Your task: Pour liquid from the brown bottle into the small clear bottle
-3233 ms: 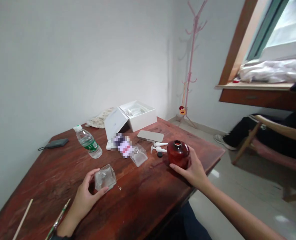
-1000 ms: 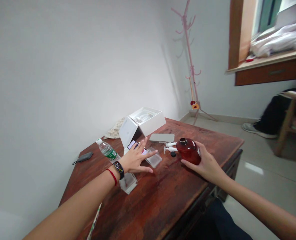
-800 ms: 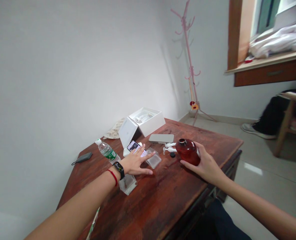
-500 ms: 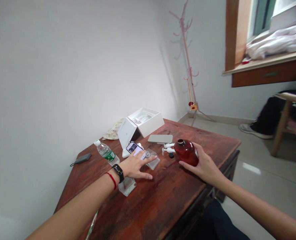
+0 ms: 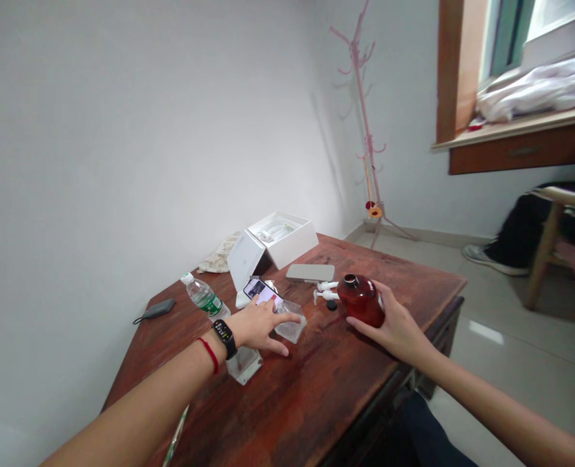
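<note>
My right hand (image 5: 395,322) is wrapped round the side of a dark red round bottle (image 5: 360,301), which leans on the wooden table (image 5: 316,389) with its open neck up. My left hand (image 5: 259,323), with a watch and a red cord on the wrist, is stretched out with fingers apart. Its fingertips lie on a clear glass bottle (image 5: 292,327) and reach toward a lit phone (image 5: 260,290). A second clear square bottle (image 5: 243,364) stands under my left wrist.
Behind the hands lie two white pump heads (image 5: 324,290), a black cap (image 5: 332,305), a grey flat device (image 5: 310,272), an open white box (image 5: 283,237), a water bottle (image 5: 202,299) and a dark pack (image 5: 157,307). A pink coat stand (image 5: 365,130) stands in the corner. A person (image 5: 535,224) sits at the right.
My left hand let go of the square glass bottle and reached forward to the phone and the other clear bottle, then drew back a little. My right hand stays on the red bottle.
</note>
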Tool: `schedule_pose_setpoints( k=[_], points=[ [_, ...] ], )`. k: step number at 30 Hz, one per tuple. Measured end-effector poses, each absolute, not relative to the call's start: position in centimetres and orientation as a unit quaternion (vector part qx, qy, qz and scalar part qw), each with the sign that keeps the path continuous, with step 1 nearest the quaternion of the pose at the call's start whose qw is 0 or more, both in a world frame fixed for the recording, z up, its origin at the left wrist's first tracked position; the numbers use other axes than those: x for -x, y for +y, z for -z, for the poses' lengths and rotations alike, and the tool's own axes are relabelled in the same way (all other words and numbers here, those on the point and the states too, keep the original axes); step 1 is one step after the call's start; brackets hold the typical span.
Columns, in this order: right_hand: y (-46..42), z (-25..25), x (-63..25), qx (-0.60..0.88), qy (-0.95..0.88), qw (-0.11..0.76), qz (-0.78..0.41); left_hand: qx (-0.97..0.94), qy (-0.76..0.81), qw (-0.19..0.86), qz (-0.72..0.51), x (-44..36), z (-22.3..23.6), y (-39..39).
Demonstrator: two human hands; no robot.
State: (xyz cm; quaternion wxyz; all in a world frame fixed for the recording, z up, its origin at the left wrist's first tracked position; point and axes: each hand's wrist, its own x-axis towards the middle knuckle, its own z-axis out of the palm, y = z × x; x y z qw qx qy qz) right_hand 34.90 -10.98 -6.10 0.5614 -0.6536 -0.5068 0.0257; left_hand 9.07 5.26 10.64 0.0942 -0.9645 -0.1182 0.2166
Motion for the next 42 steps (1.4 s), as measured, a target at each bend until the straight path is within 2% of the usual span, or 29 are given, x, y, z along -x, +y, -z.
schedule_pose_setpoints(
  k=[9, 24, 36, 42],
  points=[
    [-11.2, 5.9, -34.9, 0.661, -0.5, 0.559, -0.024, 0.97, -0.086, 0.104, -0.203, -6.9, -11.5, 2.9],
    [-11.2, 5.9, -34.9, 0.669, -0.504, 0.546, -0.012, 0.982, -0.058, 0.072, -0.166, -4.1, -9.9, -0.1],
    [-11.0, 6.2, -35.0, 0.681, -0.496, 0.539, 0.005, 0.982, -0.089, 0.013, -0.167, -3.4, -9.9, -0.2],
    [-11.1, 6.0, -35.0, 0.68, -0.497, 0.539, -0.005, 0.96, -0.167, -0.098, -0.203, -3.2, -10.4, -1.3]
  ],
)
